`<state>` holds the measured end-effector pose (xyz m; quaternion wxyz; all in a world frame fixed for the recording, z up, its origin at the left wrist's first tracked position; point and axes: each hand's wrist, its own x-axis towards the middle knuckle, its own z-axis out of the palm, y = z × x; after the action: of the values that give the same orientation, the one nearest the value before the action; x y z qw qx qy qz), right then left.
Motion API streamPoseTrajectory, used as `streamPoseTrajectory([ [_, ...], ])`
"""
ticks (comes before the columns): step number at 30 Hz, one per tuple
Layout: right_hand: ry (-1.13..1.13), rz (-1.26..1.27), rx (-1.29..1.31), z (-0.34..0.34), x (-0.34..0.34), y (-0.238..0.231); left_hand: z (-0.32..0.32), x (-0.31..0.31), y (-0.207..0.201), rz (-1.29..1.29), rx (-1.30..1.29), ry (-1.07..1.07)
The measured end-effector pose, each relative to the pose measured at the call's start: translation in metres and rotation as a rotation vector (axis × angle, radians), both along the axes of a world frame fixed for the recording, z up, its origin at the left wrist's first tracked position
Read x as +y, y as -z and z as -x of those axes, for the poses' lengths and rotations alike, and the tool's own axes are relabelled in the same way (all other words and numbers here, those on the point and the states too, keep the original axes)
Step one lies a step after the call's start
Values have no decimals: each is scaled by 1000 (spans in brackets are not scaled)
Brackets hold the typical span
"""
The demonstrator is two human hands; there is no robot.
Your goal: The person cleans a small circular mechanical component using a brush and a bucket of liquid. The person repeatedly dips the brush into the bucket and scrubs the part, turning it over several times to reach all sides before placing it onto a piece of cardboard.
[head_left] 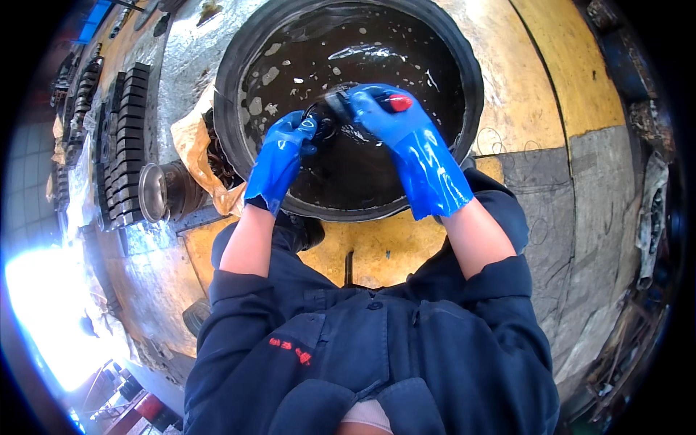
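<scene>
A round black tub (471, 69) of dark liquid with pale foam patches stands in front of me. Over the liquid, both hands wear long blue rubber gloves. My left hand (284, 139) is closed around a small dark, wet, rounded part (324, 130), whose exact kind I cannot make out. Just to its right, my right hand (383, 112) has its fingers curled around a dark brush-like thing (336, 105), smeared by motion and pressed close to the part. A red patch shows on the right glove.
Left of the tub lies an opened tan sack (194, 148) with dark pieces inside, beside a metal can (154, 192) on its side. Further left runs a row of black ribbed metal parts (129, 145). Scrap metal (656, 210) lines the right edge of the yellow and grey floor.
</scene>
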<state>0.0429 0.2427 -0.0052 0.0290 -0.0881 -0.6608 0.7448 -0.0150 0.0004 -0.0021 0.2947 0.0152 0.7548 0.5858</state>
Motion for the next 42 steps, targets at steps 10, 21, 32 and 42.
streamPoseTrajectory([
  [10,138,-255,-489,5,3,19,0,11,18,-10,150,-92],
  [21,-22,-39,-250,-6,-16,21,-1,13,3,63,230,-95],
  [32,-320,-1168,230,0,-22,30,14,-5,32,129,250,109],
  [42,-89,-16,-279,-1,3,29,11,12,13,195,382,102],
])
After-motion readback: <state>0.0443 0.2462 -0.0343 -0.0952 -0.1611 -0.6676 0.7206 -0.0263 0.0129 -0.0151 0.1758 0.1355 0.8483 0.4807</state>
